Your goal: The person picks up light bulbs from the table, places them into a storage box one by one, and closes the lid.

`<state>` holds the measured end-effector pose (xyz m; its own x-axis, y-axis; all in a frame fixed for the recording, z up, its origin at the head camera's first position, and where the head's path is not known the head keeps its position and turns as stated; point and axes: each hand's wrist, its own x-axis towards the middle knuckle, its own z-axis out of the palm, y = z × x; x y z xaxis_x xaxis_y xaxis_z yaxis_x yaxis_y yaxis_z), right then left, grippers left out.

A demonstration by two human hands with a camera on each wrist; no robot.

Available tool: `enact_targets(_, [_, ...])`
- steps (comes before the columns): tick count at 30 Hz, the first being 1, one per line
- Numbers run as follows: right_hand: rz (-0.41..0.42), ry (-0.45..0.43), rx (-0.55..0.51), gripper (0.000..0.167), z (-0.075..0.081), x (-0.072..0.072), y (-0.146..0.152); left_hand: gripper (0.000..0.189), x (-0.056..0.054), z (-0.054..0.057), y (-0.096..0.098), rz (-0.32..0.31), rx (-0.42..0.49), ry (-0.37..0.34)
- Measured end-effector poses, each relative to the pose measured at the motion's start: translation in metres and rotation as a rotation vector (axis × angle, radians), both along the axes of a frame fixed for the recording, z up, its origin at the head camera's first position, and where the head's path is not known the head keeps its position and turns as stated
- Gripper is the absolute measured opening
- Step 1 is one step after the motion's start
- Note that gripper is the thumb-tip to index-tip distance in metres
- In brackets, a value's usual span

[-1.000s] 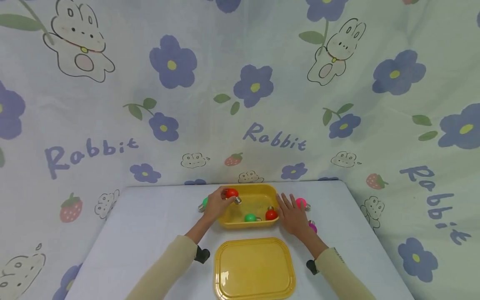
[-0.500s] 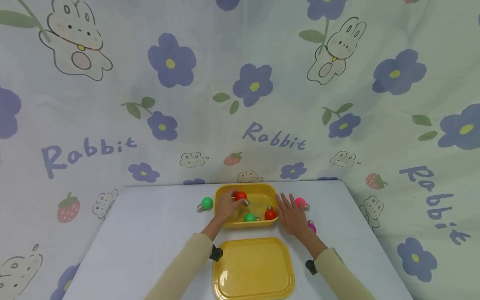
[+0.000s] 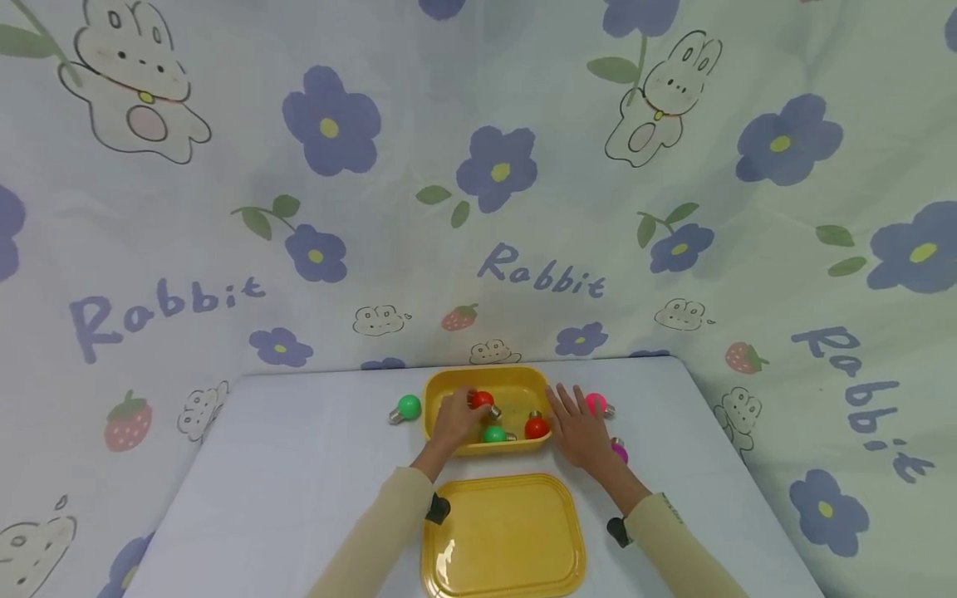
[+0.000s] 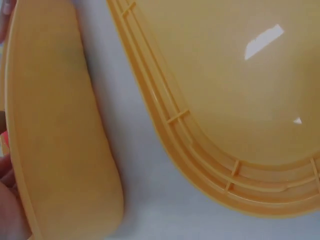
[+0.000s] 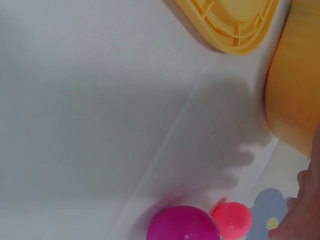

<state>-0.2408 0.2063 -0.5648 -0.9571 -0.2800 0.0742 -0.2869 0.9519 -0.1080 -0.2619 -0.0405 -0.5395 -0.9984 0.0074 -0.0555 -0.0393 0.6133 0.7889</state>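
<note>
Nearest: flat yellow plastic lid with rounded corners [image 3: 503,536], lying on the white tabletop [image 3: 284,498]. Beyond it, round magenta bulb [image 3: 619,450] on the right, beside the right hand [image 3: 580,432]; that hand has straight fingers, palm down, fingertips at the right end of the deep yellow plastic box [image 3: 478,450]. In the box, near wall: green globe bulb [image 3: 494,434], metal base pointing right; glossy red bulb [image 3: 536,428] in the near-right corner, base pointing away. Left hand [image 3: 456,421] pinches another red globe bulb with silver screw base [image 3: 482,400] inside the rim, just right of its fingers; long axis slanted, base toward near right. Left hand nearer; right hand across the box. Floor contact: can't tell. Farther: hot-pink bulb [image 3: 596,404] right, mint-green bulb [image 3: 409,406] left, both outside.
</note>
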Motion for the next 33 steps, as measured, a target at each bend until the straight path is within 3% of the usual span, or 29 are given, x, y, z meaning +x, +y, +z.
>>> enact_targets(14, [-0.01, -0.014, -0.025, 0.055, 0.006, 0.002, -0.003, 0.038, -0.001, -0.01, 0.005, -0.018, -0.082, -0.038])
enact_targets(33, [-0.017, -0.005, -0.012, 0.055, 0.003, 0.001, -0.002, 0.042, 0.001, -0.005, 0.002, -0.035, -0.08, -0.081])
